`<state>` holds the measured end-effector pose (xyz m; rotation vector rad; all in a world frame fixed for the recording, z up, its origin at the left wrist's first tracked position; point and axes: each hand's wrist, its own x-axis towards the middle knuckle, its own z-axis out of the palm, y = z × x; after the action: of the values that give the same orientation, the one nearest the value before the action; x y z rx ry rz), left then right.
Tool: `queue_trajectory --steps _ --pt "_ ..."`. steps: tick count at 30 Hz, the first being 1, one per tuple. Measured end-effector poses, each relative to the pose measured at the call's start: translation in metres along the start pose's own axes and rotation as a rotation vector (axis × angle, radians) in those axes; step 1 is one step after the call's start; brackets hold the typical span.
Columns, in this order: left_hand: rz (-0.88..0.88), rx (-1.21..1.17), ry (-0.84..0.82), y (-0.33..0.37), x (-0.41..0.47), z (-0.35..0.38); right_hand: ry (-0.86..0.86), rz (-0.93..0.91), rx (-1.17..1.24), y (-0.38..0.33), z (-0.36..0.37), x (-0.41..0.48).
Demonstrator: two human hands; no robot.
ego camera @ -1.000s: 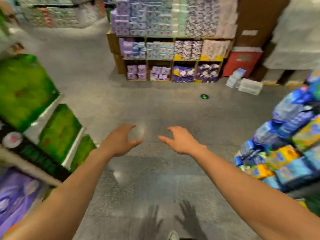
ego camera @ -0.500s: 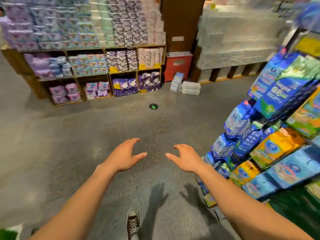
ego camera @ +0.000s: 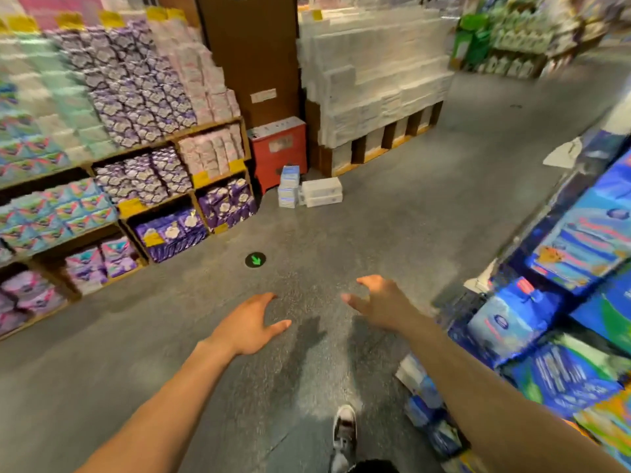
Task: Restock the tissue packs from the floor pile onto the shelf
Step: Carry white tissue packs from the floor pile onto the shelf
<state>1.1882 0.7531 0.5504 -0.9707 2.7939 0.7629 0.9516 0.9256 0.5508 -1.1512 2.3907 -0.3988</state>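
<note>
A small pile of tissue packs lies on the grey floor ahead: a blue-and-white stack (ego camera: 289, 186) and two white packs (ego camera: 322, 192) beside it, at the foot of a red box (ego camera: 278, 150). My left hand (ego camera: 251, 324) and my right hand (ego camera: 382, 302) are stretched out in front of me over the bare floor, both empty with fingers spread, well short of the pile. A wooden shelf (ego camera: 143, 155) full of purple, pink and teal packs stands to the left of the pile.
A display of blue and green packs (ego camera: 553, 319) crowds my right side, close to my right arm. A white pallet stack (ego camera: 372, 83) and a brown pillar (ego camera: 252, 52) stand behind the pile. A green arrow sticker (ego camera: 255, 259) marks the floor. My shoe (ego camera: 344, 431) shows below.
My view has swung right and moved forward: the wooden shelf slid left, the floor pile came nearer, the green packs on the left dropped out. Both hands stay open and empty.
</note>
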Motion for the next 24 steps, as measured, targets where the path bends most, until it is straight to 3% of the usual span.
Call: queue_trajectory --steps 5,14,24 --pt "0.019 -0.003 -0.014 -0.01 0.159 -0.033 -0.052 0.04 0.077 0.018 -0.024 0.16" --pt "0.02 0.008 0.052 -0.023 0.411 -0.143 -0.058 0.063 -0.016 0.002 -0.146 0.403" --pt "0.096 -0.09 -0.006 -0.085 0.728 -0.205 -0.029 0.119 0.04 -0.016 -0.199 0.687"
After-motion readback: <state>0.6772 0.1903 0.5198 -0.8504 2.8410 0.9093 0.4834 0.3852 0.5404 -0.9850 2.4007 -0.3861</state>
